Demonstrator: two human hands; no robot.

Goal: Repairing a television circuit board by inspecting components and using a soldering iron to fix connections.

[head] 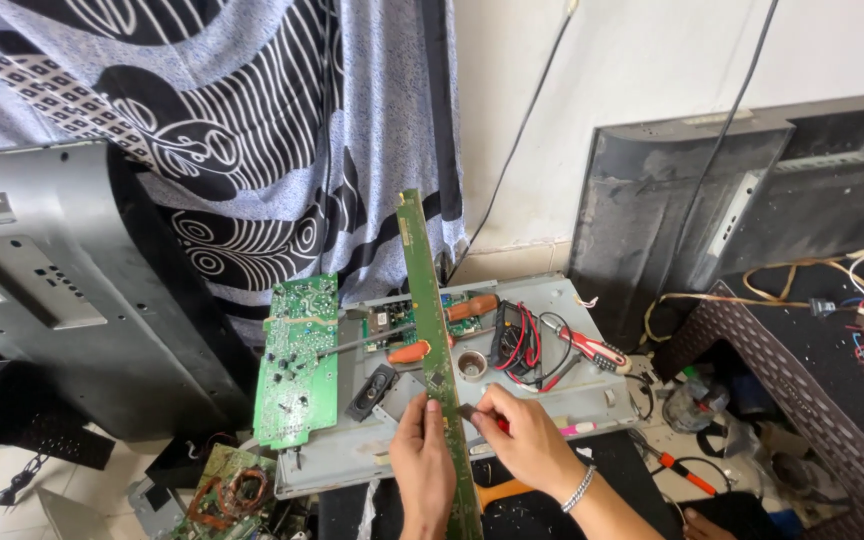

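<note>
From the head camera I look down on my two hands working over a cluttered desk (592, 395) topped by a grey metal chassis plate. My left hand (424, 462) is wrapped around the lower part of a long, narrow green circuit strip (430, 320), fingers closed on its edge, holding it on end so it rises up and away from me, its top reaching in front of the patterned curtain (252, 130). My right hand (522, 435), a metal bracelet (578, 489) at the wrist, is pinched together on a small dark tool tip (468, 411) that touches the strip's right edge, just beside a small black chip.

Behind the strip, on the plate, lie a wide green circuit board (297, 360), a black oval speaker (372, 392), an orange-handled screwdriver (407, 351), a small round cup (471, 362) and a multimeter with red and black leads (527, 340). A second orange-handled screwdriver (687, 473) lies lower right, near the desk's edge. A dark television back panel (62, 290) leans at the left, and another (712, 200) stands against the wall at the right, next to a brown woven surface (802, 390) bearing loose wires.
</note>
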